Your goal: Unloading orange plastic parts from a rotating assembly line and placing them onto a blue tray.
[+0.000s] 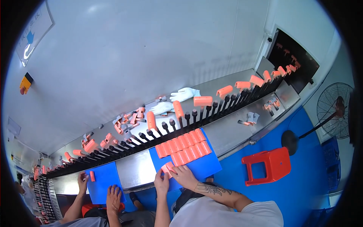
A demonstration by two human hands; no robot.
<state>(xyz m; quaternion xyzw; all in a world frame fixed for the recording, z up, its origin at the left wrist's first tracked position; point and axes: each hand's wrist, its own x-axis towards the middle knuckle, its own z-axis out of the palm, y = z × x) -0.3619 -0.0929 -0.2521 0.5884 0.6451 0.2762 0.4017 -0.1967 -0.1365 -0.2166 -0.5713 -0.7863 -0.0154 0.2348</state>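
Both of my hands are at the near edge of a blue mat [210,169], together on one orange curved plastic shell [166,167]. The fingers of my left hand [162,183] pinch its left side. My right hand [184,176] grips it from the right, with the fingers closed near its upper edge. Just beyond them, two rows of similar orange shells [180,145] lie side by side on the mat. My fingers partly cover the held shell.
Beyond the mat runs a slanting line of black posts [194,114], several topped with orange shells. White gloves [184,94] and loose parts [124,122] lie behind it. At left, a co-worker's hands [113,197] rest by another blue mat [102,183]. A red stool [278,166] and fan [336,109] stand at right.
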